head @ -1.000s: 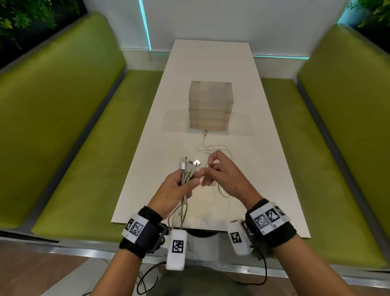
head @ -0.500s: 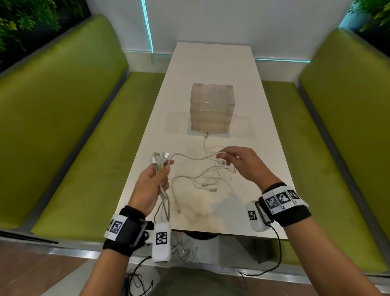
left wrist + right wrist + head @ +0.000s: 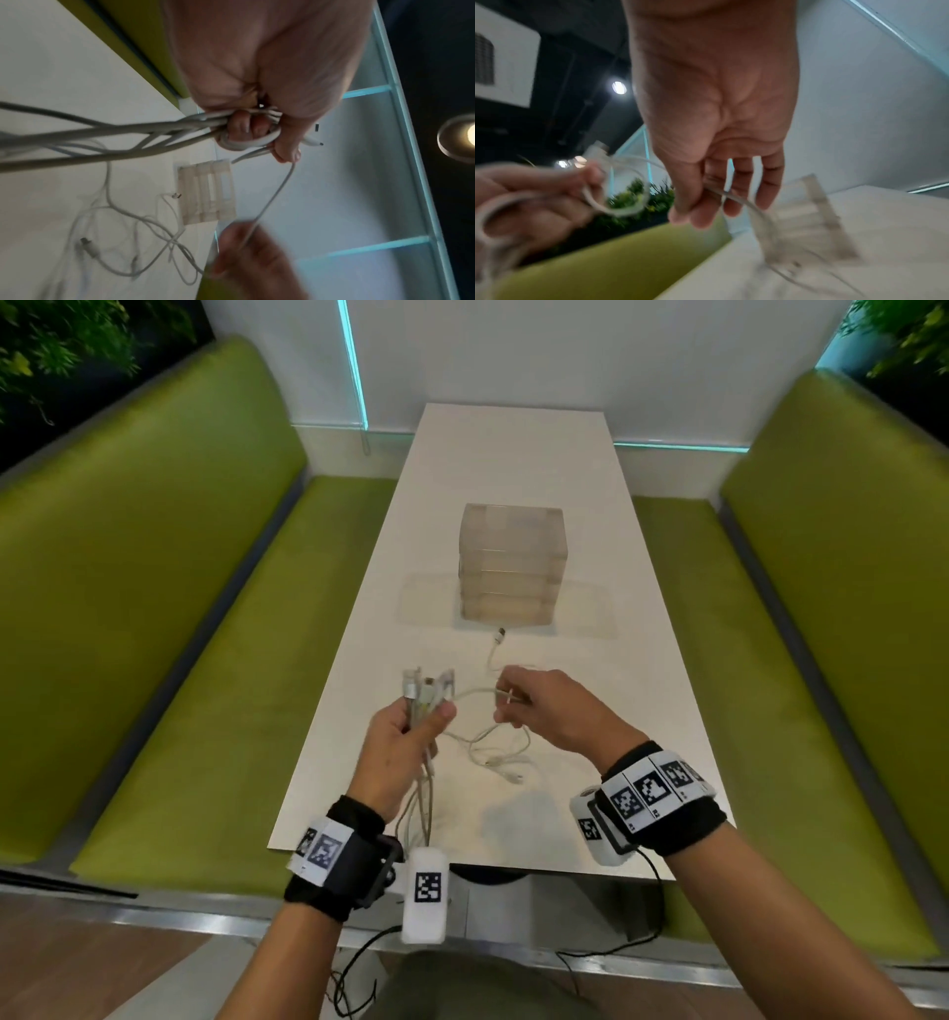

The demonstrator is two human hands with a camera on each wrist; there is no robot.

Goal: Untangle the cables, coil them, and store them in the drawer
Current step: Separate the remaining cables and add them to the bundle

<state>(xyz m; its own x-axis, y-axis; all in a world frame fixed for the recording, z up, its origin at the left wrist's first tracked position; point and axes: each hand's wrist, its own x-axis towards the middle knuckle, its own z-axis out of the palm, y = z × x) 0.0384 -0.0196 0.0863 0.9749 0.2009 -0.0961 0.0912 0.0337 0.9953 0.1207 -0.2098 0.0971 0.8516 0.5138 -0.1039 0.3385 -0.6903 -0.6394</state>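
My left hand (image 3: 411, 737) grips a bundle of white cables (image 3: 426, 695) upright, plugs sticking up above the fist; the bundle (image 3: 180, 130) is wrapped by the curled fingers in the left wrist view. One white strand (image 3: 475, 693) runs from the bundle to my right hand (image 3: 534, 706), which pinches it between thumb and fingers (image 3: 698, 203). Loose tangled cable (image 3: 498, 752) lies on the white table (image 3: 513, 469) below the hands, with one end (image 3: 499, 636) reaching the translucent drawer unit (image 3: 511, 564), whose drawers look closed.
Green benches (image 3: 154, 608) flank the table on both sides. A white wall with teal light strips (image 3: 354, 361) closes the far end. The near table edge (image 3: 462, 860) lies just below my wrists, with dark wires hanging beneath it.
My hands drew apart, stretching a strand between them, and have now come somewhat closer again. The left hand with the bundle moved back toward the centre; the right still pinches the strand.
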